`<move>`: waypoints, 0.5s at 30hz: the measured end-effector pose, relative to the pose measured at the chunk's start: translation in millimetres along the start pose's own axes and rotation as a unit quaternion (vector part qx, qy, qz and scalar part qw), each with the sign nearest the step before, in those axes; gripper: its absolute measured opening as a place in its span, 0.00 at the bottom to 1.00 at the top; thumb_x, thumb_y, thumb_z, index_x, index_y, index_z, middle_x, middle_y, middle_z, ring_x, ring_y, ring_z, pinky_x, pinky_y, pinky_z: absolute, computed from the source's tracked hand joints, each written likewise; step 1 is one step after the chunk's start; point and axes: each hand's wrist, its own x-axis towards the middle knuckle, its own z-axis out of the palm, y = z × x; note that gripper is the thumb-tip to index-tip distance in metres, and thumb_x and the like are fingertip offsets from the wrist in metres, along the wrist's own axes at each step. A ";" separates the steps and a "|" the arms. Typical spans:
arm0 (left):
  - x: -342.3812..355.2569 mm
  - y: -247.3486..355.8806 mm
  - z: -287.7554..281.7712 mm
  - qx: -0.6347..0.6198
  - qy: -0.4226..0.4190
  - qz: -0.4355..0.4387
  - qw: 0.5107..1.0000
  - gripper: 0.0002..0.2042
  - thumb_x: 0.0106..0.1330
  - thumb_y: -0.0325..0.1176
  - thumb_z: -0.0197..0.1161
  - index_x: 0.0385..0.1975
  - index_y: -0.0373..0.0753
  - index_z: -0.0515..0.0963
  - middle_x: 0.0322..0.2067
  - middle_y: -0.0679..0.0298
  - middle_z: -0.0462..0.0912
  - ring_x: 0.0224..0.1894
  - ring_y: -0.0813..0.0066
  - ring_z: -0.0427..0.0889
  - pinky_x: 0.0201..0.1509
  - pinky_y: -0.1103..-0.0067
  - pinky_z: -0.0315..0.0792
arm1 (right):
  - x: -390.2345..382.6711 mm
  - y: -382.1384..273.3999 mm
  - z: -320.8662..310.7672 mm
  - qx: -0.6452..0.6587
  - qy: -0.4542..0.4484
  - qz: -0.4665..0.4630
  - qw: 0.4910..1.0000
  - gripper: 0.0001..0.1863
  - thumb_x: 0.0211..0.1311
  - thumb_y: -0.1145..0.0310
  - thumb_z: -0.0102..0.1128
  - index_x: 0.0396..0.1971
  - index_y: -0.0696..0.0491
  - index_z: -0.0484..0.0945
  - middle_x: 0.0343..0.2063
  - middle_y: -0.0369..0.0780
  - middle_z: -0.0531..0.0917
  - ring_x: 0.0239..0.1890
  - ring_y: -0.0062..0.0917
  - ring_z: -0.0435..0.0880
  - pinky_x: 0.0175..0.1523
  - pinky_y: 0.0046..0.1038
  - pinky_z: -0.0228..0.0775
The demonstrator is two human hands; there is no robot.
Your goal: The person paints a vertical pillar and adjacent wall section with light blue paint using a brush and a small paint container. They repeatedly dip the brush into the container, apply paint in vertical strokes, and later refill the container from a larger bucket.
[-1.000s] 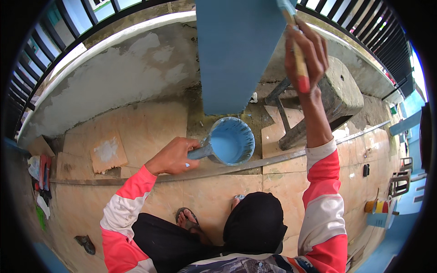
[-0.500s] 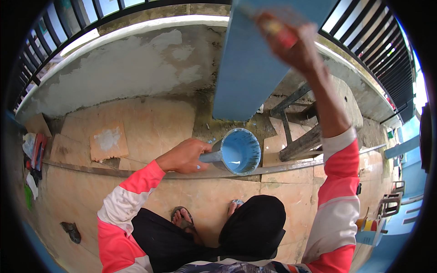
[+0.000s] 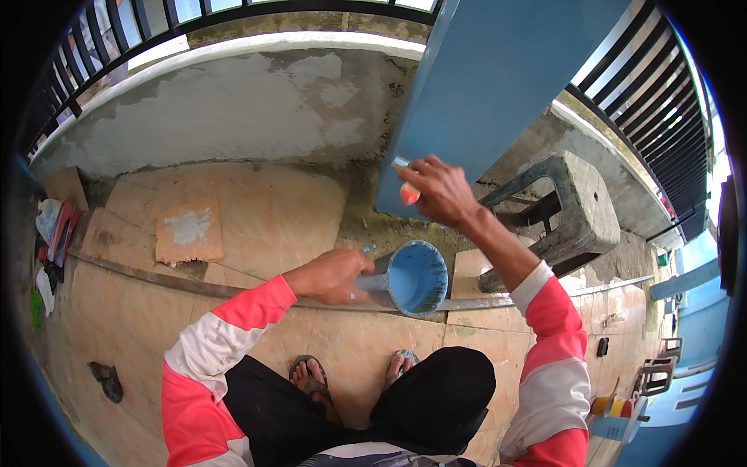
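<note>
My left hand (image 3: 331, 277) is closed round the handle of a round dipper (image 3: 418, 278) smeared with light blue paint, holding it out above the floor. Blue paint coats the dipper's inside. My right hand (image 3: 445, 191) grips a paintbrush (image 3: 409, 192) with a red and pale handle, up beyond the dipper. Its metal band and bristle end point toward the lower part of a blue pillar (image 3: 498, 86); whether the bristles touch it I cannot tell. Blue specks dot my left fingers.
A dirty stool (image 3: 572, 210) stands right of the pillar. Behind runs a low grey wall (image 3: 233, 109) under black railings (image 3: 646, 86). A loose tile (image 3: 189, 232) lies at left, a dark crumpled thing (image 3: 106, 381) nearer. A blue bucket (image 3: 618, 420) sits at far right.
My right hand has come down from high on the pillar with the brush, nearer the dipper. The dipper has shifted slightly right and nearer, still in my left hand.
</note>
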 end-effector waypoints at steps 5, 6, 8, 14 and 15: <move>-0.7 -1.1 5.4 0.004 -0.009 0.002 1.000 0.14 0.50 0.36 0.67 0.29 0.31 0.78 0.21 0.44 0.76 0.25 0.45 0.77 0.32 0.61 0.70 | 35.0 51.4 -131.6 -0.037 0.381 -0.026 0.924 0.13 0.54 0.74 0.64 0.41 0.47 0.85 0.34 0.40 0.86 0.41 0.38 0.86 0.39 0.36 0.81; -1.8 -2.7 8.8 0.003 0.000 0.010 1.000 0.14 0.50 0.37 0.67 0.29 0.32 0.78 0.21 0.44 0.76 0.25 0.45 0.78 0.32 0.61 0.70 | 37.1 63.8 -161.0 -0.085 0.446 -0.048 0.890 0.14 0.54 0.76 0.64 0.42 0.47 0.85 0.33 0.41 0.87 0.39 0.39 0.86 0.41 0.37 0.80; -0.1 -4.6 9.0 0.006 0.008 0.020 1.000 0.14 0.50 0.37 0.67 0.30 0.32 0.78 0.21 0.45 0.77 0.25 0.46 0.78 0.32 0.61 0.70 | 32.6 83.2 -219.3 -0.168 0.514 -0.071 0.838 0.09 0.60 0.75 0.71 0.41 0.50 0.86 0.41 0.39 0.89 0.43 0.30 0.89 0.48 0.31 0.80; 5.5 -3.6 8.3 -0.026 0.022 0.017 0.999 0.15 0.50 0.38 0.67 0.31 0.32 0.79 0.23 0.45 0.77 0.24 0.48 0.76 0.31 0.62 0.69 | -24.7 111.6 -206.5 -0.316 0.392 -0.079 0.860 0.18 0.57 0.73 0.68 0.49 0.46 0.84 0.48 0.36 0.87 0.48 0.30 0.86 0.51 0.34 0.80; 9.0 -4.4 8.7 -0.029 0.021 0.026 0.999 0.15 0.50 0.38 0.67 0.32 0.31 0.79 0.22 0.45 0.77 0.24 0.50 0.76 0.31 0.63 0.69 | -47.6 114.3 -177.6 -0.294 0.330 -0.083 0.893 0.20 0.56 0.73 0.67 0.51 0.45 0.84 0.49 0.36 0.86 0.49 0.31 0.85 0.50 0.35 0.80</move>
